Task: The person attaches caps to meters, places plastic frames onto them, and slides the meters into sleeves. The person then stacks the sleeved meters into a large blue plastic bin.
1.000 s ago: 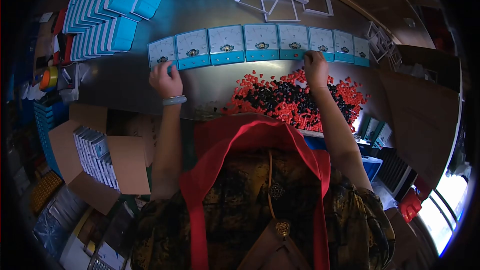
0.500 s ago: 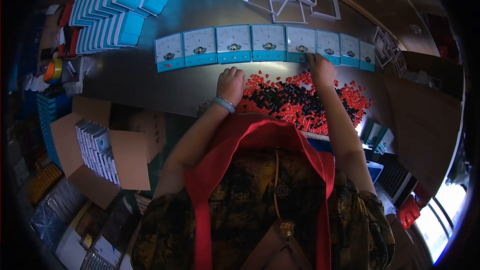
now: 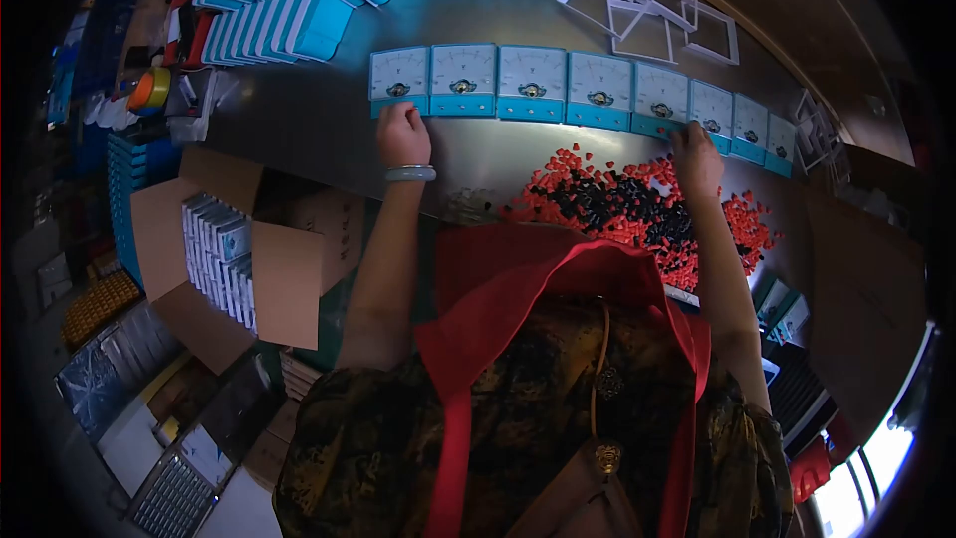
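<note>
Nearest me, the heap of small red and black plastic caps (image 3: 597, 204) lies on my side of the row of square turquoise-and-white meters (image 3: 532, 70). My right hand (image 3: 699, 164) bunches its fingers at the row's near edge, right of its middle; my left hand (image 3: 403, 141) curls at its left end. Whether either grips a cap, I can't tell. I'd judge this fingertip work on the meters; the next move calls for a fine, steady pinch.

Both hands (image 3: 404, 142) at a row of meters (image 3: 596, 82)
</note>
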The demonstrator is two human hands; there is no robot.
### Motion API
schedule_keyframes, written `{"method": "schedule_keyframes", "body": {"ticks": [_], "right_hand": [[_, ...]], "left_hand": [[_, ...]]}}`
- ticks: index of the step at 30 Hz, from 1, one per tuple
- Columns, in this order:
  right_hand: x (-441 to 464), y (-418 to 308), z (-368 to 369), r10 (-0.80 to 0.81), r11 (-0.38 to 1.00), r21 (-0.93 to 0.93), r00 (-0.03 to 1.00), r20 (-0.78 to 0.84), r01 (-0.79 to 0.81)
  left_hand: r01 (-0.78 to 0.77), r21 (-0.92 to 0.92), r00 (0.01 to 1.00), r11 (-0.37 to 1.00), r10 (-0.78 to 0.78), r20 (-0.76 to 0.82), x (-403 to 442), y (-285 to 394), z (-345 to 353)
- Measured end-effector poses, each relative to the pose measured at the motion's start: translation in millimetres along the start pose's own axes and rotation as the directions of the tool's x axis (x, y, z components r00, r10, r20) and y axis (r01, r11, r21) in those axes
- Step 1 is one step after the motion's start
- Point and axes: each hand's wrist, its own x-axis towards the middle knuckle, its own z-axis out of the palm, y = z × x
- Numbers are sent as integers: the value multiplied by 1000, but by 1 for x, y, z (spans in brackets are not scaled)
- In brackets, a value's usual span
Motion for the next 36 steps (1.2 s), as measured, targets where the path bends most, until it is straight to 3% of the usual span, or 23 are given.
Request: {"method": "schedule_keyframes", "body": {"ticks": [3,7,9,11,12,14,20,24,26,27,29,30,33,36], "right_hand": [[-3,-4,-10,-104,990,89,989,-102,113],[-2,-2,-10,-95,989,97,988,-125,107],[-6,3,-11,-111,984,123,979,-168,133],[-13,13,3,-404,877,193,892,-202,440],[-20,12,2,-463,862,169,878,-120,478],[-30,12,5,-436,879,170,895,-91,445],[-36,12,10,-390,916,96,921,-16,390],[-39,10,13,-378,922,92,926,1,376],[-39,10,16,-357,929,105,934,-3,355],[-38,12,17,-297,933,199,954,-41,299],[-33,20,16,-188,918,320,967,-175,236],[-27,28,14,-139,908,348,952,-273,232],[-11,48,2,141,899,437,937,-319,13],[-5,60,2,135,927,375,936,-326,-4]], "left_hand": [[9,-42,1000,999,-8,10,2,-5,4],[-17,221,1000,975,16,8,9,-1,-2],[-37,252,999,967,39,1,10,-10,1],[-63,216,998,974,62,9,9,-13,2],[-67,213,998,975,66,13,8,-11,2],[-139,308,986,941,161,-47,4,-7,3],[-105,363,992,926,123,-28,2,-1,2],[-146,354,987,924,159,-8,3,-12,9],[-200,243,977,949,213,-27,3,-15,13],[-201,243,977,949,213,-28,3,-9,11],[2,317,998,948,17,-58,3,9,2],[6,319,998,948,14,-59,2,6,3],[-81,377,996,923,86,5,2,-1,7],[-79,386,995,919,96,-25,1,5,10]]}}
